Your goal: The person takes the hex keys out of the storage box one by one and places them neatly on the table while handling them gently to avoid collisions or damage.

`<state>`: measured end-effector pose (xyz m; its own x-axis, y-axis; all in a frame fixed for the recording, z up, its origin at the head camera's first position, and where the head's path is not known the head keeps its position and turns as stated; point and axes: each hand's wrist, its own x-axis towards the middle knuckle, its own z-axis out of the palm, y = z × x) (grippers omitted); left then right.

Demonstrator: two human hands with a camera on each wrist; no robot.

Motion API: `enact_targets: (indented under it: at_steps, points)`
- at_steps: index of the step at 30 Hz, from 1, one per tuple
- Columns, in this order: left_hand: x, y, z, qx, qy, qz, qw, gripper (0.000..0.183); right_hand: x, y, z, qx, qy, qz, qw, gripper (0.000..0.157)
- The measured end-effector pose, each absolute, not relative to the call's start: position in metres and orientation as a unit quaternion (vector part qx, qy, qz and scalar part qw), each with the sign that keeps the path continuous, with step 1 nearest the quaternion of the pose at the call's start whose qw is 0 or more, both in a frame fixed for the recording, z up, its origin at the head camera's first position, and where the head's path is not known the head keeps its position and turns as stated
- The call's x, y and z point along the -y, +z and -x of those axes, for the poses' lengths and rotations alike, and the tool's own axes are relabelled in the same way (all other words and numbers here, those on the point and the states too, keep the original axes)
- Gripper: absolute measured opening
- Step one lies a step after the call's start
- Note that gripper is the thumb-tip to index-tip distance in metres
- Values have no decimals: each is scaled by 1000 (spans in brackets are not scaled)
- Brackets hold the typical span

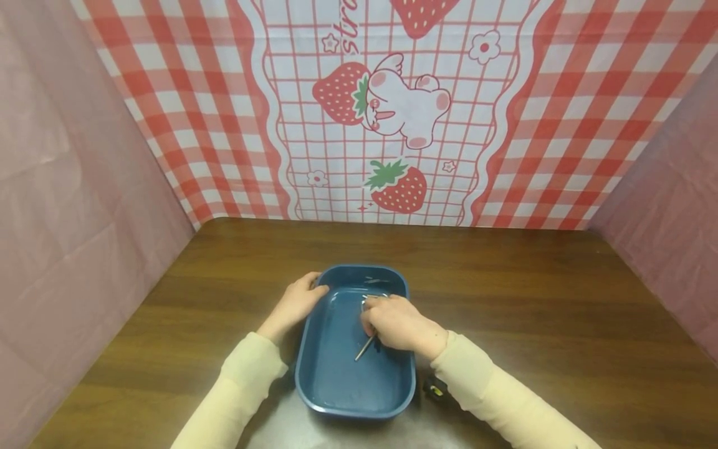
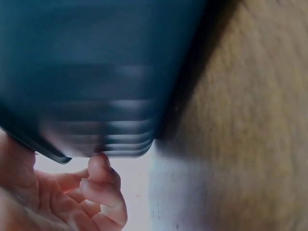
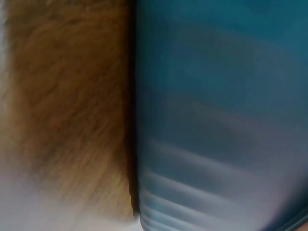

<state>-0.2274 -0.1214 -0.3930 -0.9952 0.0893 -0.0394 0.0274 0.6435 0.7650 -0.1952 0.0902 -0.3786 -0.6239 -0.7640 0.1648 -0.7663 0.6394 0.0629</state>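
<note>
A deep blue rectangular tub with rounded corners stands in front of me on the table. My left hand grips its far left side, thumb over the rim; in the left wrist view, the fingers curl against the outer wall. Reaching in over the right side, my right hand holds a slender metal rod that slants down toward the tub floor. Another shiny bit shows by its fingertips, partly hidden by the hand. Only the tub's outer wall fills the right wrist view, without the hand.
A small black and yellow object lies just right of the tub, partly behind the right sleeve. The brown wooden table extends around the tub. A strawberry-print cloth hangs behind it, with pink curtains at both sides.
</note>
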Motion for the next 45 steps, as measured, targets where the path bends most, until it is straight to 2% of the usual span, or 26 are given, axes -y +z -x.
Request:
enact_targets:
  at_steps: [11,23,28,45]
  points:
    - [122,-391,228,-906,421,-37,40,49,-89,-376,196,909,-2,-410,73,27]
    - [122,-393,229,-907,417,-33,42,47,-90,-378,196,906,8,-412,97,25]
    - [122,-392,228,-908,416,-34,40,46,-91,-380,199,897,57,-423,115,23]
    - [122,-395,228,-910,410,-39,47,48,-95,-380,197,892,224,-378,107,23]
